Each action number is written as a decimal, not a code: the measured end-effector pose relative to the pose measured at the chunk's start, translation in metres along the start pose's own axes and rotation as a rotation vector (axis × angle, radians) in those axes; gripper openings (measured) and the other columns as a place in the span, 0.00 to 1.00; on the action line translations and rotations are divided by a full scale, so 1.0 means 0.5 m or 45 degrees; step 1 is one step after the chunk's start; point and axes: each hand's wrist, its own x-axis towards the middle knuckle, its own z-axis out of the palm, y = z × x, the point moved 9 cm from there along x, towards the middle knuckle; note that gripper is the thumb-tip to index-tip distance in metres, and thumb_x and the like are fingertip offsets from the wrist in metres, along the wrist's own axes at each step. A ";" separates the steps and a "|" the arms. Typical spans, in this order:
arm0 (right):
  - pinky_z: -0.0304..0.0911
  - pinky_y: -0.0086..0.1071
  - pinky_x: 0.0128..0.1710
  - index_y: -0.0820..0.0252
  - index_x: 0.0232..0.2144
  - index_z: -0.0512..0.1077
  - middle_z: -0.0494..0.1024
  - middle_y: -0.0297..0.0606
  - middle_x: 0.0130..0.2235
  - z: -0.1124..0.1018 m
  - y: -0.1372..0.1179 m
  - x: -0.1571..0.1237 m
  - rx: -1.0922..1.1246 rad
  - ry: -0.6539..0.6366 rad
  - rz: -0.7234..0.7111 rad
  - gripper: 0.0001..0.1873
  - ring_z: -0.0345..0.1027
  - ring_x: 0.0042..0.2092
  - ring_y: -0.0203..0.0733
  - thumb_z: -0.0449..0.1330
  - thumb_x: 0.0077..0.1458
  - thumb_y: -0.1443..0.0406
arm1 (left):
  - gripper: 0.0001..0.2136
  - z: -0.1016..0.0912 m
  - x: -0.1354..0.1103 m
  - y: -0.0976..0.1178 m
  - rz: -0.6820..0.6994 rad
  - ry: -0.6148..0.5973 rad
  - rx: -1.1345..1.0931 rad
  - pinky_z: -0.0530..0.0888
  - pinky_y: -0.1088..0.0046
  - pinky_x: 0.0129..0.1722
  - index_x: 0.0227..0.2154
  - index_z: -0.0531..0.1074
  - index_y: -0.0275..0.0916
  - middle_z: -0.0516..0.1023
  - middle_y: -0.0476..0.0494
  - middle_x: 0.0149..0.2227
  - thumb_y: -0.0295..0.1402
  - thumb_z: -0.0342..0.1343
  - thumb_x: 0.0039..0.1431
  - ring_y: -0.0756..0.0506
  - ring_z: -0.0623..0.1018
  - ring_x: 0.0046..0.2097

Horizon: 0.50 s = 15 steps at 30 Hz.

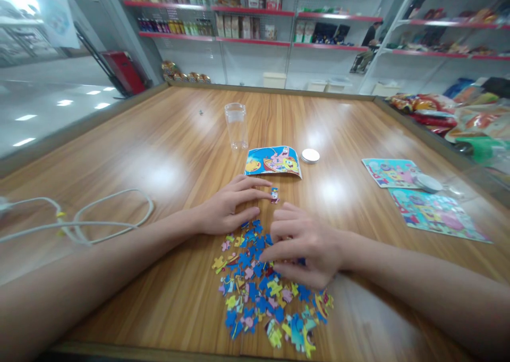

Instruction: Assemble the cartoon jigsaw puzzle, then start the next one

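Note:
My left hand lies palm down on the table with fingers stretched out, a fingertip by a small joined bit of jigsaw puzzle. Over the right part of a spread of loose jigsaw puzzle pieces is my right hand, its fingers curled and its index finger pointing down to the pieces. Whether it pinches a piece is hidden. The pieces are mostly blue, yellow and pink. Beyond the hands lies a cartoon picture card, slightly bent.
A clear plastic cup stands behind the card, with a white round lid to its right. Two picture sheets lie at the right, another lid on them. White cable loops at the left. Stocked shelves line the back.

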 end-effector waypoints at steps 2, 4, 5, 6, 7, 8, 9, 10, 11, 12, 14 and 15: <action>0.54 0.39 0.38 0.59 0.34 0.77 0.71 0.35 0.29 0.017 -0.007 0.001 -0.005 -0.066 -0.002 0.08 0.59 0.34 0.41 0.58 0.59 0.63 | 0.19 0.000 -0.001 0.001 0.001 -0.014 -0.031 0.63 0.51 0.66 0.60 0.68 0.43 0.66 0.39 0.64 0.32 0.53 0.67 0.38 0.64 0.66; 0.54 0.40 0.38 0.60 0.34 0.77 0.70 0.36 0.30 0.022 -0.004 0.002 -0.008 -0.077 0.037 0.09 0.59 0.34 0.41 0.57 0.59 0.64 | 0.21 0.003 -0.004 0.004 0.013 -0.055 -0.045 0.61 0.49 0.67 0.61 0.66 0.43 0.62 0.38 0.66 0.35 0.55 0.66 0.36 0.62 0.67; 0.55 0.40 0.39 0.60 0.36 0.78 0.70 0.37 0.31 0.021 0.000 0.002 -0.005 -0.073 0.065 0.10 0.59 0.35 0.41 0.56 0.60 0.64 | 0.24 0.005 -0.006 0.005 0.019 -0.080 -0.049 0.60 0.47 0.68 0.63 0.64 0.44 0.59 0.38 0.68 0.36 0.56 0.65 0.35 0.60 0.68; 0.56 0.40 0.40 0.60 0.37 0.78 0.70 0.38 0.32 0.020 0.003 0.002 -0.001 -0.072 0.088 0.11 0.59 0.35 0.41 0.56 0.61 0.64 | 0.26 0.007 -0.008 0.005 0.022 -0.108 -0.050 0.58 0.46 0.68 0.65 0.62 0.44 0.56 0.37 0.70 0.38 0.56 0.65 0.34 0.57 0.70; 0.56 0.40 0.41 0.60 0.38 0.78 0.70 0.39 0.33 0.019 0.005 0.003 0.000 -0.075 0.102 0.11 0.60 0.35 0.41 0.56 0.61 0.63 | 0.29 0.009 -0.011 0.005 0.021 -0.141 -0.048 0.56 0.45 0.69 0.66 0.60 0.44 0.52 0.37 0.71 0.39 0.57 0.64 0.33 0.55 0.71; 0.57 0.40 0.41 0.60 0.38 0.78 0.70 0.39 0.34 0.018 0.006 0.003 -0.006 -0.082 0.107 0.11 0.60 0.36 0.41 0.55 0.62 0.63 | 0.31 0.011 -0.014 0.004 0.018 -0.176 -0.045 0.54 0.44 0.69 0.67 0.57 0.44 0.48 0.38 0.72 0.40 0.57 0.64 0.32 0.52 0.72; 0.57 0.40 0.42 0.60 0.38 0.78 0.70 0.39 0.35 0.017 0.006 0.004 -0.018 -0.087 0.108 0.11 0.61 0.36 0.41 0.55 0.63 0.63 | 0.33 0.012 -0.018 0.003 0.011 -0.216 -0.042 0.53 0.43 0.70 0.68 0.56 0.45 0.45 0.39 0.73 0.41 0.58 0.63 0.31 0.50 0.72; 0.57 0.41 0.42 0.60 0.38 0.78 0.70 0.40 0.35 0.016 0.006 0.004 -0.032 -0.091 0.107 0.11 0.61 0.36 0.42 0.55 0.63 0.63 | 0.34 0.012 -0.022 0.001 0.002 -0.257 -0.043 0.52 0.43 0.70 0.69 0.54 0.45 0.42 0.39 0.74 0.42 0.58 0.63 0.30 0.48 0.72; 0.57 0.41 0.42 0.60 0.38 0.78 0.70 0.40 0.35 0.016 0.005 0.005 -0.046 -0.094 0.108 0.11 0.61 0.37 0.42 0.55 0.63 0.64 | 0.35 0.012 -0.026 -0.002 -0.011 -0.297 -0.049 0.51 0.42 0.70 0.70 0.53 0.46 0.39 0.40 0.74 0.42 0.59 0.62 0.29 0.47 0.73; 0.57 0.40 0.42 0.60 0.37 0.78 0.70 0.40 0.35 0.015 0.005 0.005 -0.057 -0.092 0.112 0.11 0.61 0.37 0.42 0.55 0.63 0.64 | 0.36 0.011 -0.030 -0.005 -0.028 -0.335 -0.059 0.51 0.41 0.70 0.70 0.52 0.47 0.37 0.41 0.75 0.42 0.59 0.62 0.28 0.46 0.73; 0.57 0.40 0.41 0.60 0.35 0.78 0.70 0.40 0.35 0.013 0.006 0.005 -0.064 -0.079 0.116 0.11 0.61 0.37 0.41 0.55 0.62 0.65 | 0.39 0.007 -0.039 -0.014 -0.067 -0.410 -0.079 0.51 0.40 0.69 0.71 0.49 0.48 0.35 0.41 0.75 0.41 0.60 0.60 0.27 0.44 0.73; 0.57 0.40 0.41 0.60 0.34 0.78 0.71 0.40 0.35 0.011 0.006 0.005 -0.061 -0.070 0.114 0.11 0.61 0.36 0.41 0.55 0.62 0.65 | 0.40 0.006 -0.043 -0.017 -0.081 -0.446 -0.082 0.51 0.39 0.69 0.71 0.48 0.48 0.34 0.41 0.75 0.39 0.61 0.59 0.27 0.43 0.73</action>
